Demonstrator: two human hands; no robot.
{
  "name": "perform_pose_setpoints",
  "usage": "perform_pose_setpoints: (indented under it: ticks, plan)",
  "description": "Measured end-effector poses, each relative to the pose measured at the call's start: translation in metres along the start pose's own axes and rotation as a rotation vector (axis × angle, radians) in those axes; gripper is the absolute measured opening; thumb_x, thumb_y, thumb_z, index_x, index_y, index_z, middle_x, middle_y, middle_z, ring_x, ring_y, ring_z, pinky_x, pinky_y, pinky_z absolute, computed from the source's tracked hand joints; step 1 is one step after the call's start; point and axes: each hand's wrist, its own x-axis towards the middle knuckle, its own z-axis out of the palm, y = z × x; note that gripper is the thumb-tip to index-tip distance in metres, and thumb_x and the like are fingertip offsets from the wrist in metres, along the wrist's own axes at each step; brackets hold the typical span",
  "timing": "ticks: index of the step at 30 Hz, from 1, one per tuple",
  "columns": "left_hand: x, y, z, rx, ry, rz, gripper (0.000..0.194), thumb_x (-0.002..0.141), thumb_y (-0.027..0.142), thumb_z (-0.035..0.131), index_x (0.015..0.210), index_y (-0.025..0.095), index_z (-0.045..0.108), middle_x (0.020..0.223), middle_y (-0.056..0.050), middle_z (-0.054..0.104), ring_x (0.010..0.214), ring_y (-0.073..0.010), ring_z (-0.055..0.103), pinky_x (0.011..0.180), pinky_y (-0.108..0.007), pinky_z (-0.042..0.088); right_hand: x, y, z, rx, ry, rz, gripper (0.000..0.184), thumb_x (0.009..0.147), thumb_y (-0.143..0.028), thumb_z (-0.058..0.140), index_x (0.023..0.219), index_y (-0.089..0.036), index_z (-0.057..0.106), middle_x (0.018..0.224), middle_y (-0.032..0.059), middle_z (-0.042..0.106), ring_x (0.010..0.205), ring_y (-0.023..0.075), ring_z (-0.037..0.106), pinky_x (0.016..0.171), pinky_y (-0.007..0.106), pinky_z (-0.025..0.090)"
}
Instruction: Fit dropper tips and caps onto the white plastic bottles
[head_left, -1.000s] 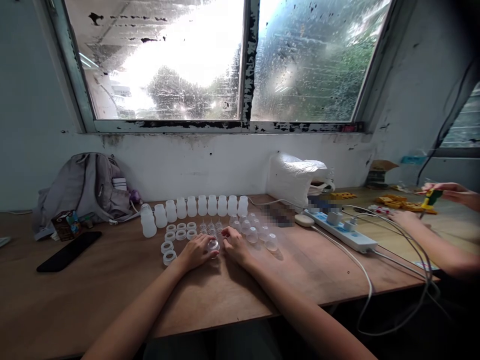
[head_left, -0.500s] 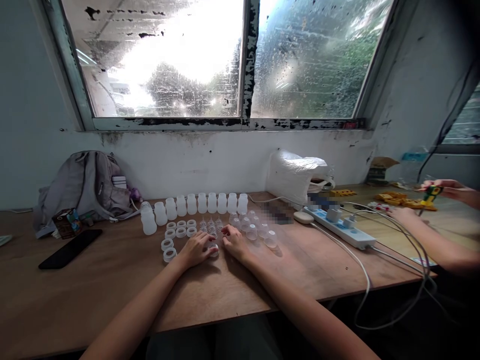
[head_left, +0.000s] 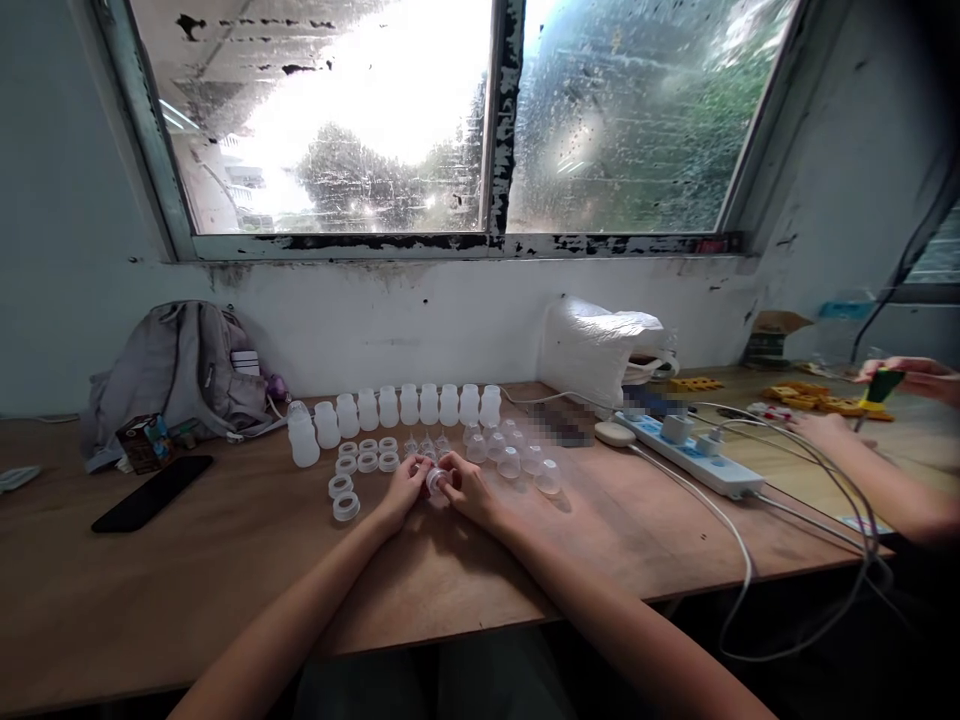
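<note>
Pinching one clear cap [head_left: 435, 481], both hands; no writing legible.

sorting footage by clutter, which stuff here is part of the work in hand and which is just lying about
In the work:
left hand and right hand, together holding a small clear part
row of white bottles
white rings
clear caps

Lying about:
backpack
black phone
power strip
white bag

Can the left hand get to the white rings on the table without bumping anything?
Probably yes. The left hand sits just right of the white rings, with only bare table between them. It shares a small clear piece with the right hand, so it would have to let go first.
</note>
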Motion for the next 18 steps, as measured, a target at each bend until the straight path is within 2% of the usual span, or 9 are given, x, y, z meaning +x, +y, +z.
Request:
perform_pose_setpoints:
  ticks: [3, 5, 9, 12, 15, 18]
  plan:
    - [0.012, -0.001, 0.016, 0.007, 0.106, -0.092, 0.024, 0.078, 0.037, 0.043, 0.081, 0.014, 0.05, 0.07, -0.003, 0.054, 0.055, -0.0083, 0.051, 0.044, -0.016, 0.041, 0.004, 0.011, 0.003, -0.054, 0.087, 0.067, 0.008, 0.07, -0.022, 0.046, 0.077, -0.019, 0.045, 0.063, -0.0026, 0.05, 0.051, 0.0088, 0.044, 0.052, 0.02, 0.036]
    - [0.017, -0.002, 0.024, 0.033, 0.135, -0.076, 0.024, 0.08, 0.036, 0.04, 0.083, 0.015, 0.051, 0.074, -0.004, 0.055, 0.057, -0.0093, 0.052, 0.043, -0.017, 0.042, 0.007, 0.017, 0.002, -0.097, 0.14, 0.101, 0.008, 0.069, -0.022, 0.046, 0.075, -0.019, 0.043, 0.063, -0.0024, 0.049, 0.053, 0.0096, 0.045, 0.054, 0.021, 0.035]
    - [0.011, -0.003, 0.028, 0.135, 0.046, 0.048, 0.027, 0.082, 0.036, 0.035, 0.089, 0.017, 0.052, 0.076, -0.003, 0.057, 0.059, -0.0112, 0.056, 0.046, -0.019, 0.046, 0.009, 0.022, -0.003, -0.171, 0.176, 0.191, 0.008, 0.068, -0.024, 0.046, 0.073, -0.019, 0.043, 0.063, -0.0018, 0.05, 0.055, 0.0113, 0.046, 0.054, 0.022, 0.034]
    - [0.001, 0.0, 0.026, 0.268, 0.0, 0.124, 0.023, 0.081, 0.029, 0.036, 0.098, 0.019, 0.048, 0.076, -0.002, 0.059, 0.06, -0.0116, 0.057, 0.054, -0.023, 0.047, 0.01, 0.022, -0.004, -0.172, 0.173, 0.223, 0.008, 0.068, -0.025, 0.046, 0.072, -0.02, 0.042, 0.062, -0.0019, 0.05, 0.055, 0.0115, 0.046, 0.053, 0.022, 0.032]
    - [-0.005, 0.005, 0.023, 0.447, -0.018, 0.221, 0.027, 0.074, 0.014, 0.04, 0.1, 0.019, 0.046, 0.08, -0.003, 0.059, 0.067, -0.0125, 0.057, 0.067, -0.026, 0.045, 0.011, 0.02, -0.005, -0.156, 0.17, 0.221, 0.007, 0.067, -0.025, 0.046, 0.069, -0.02, 0.041, 0.06, -0.0027, 0.048, 0.055, 0.011, 0.045, 0.053, 0.021, 0.032]
    - [-0.008, 0.009, 0.023, 0.601, -0.032, 0.277, 0.038, 0.065, 0.005, 0.041, 0.101, 0.018, 0.044, 0.082, -0.004, 0.059, 0.072, -0.0141, 0.055, 0.07, -0.027, 0.043, 0.011, 0.019, -0.006, -0.157, 0.167, 0.224, 0.009, 0.065, -0.025, 0.048, 0.067, -0.02, 0.04, 0.058, -0.0036, 0.046, 0.054, 0.0106, 0.043, 0.051, 0.021, 0.03]
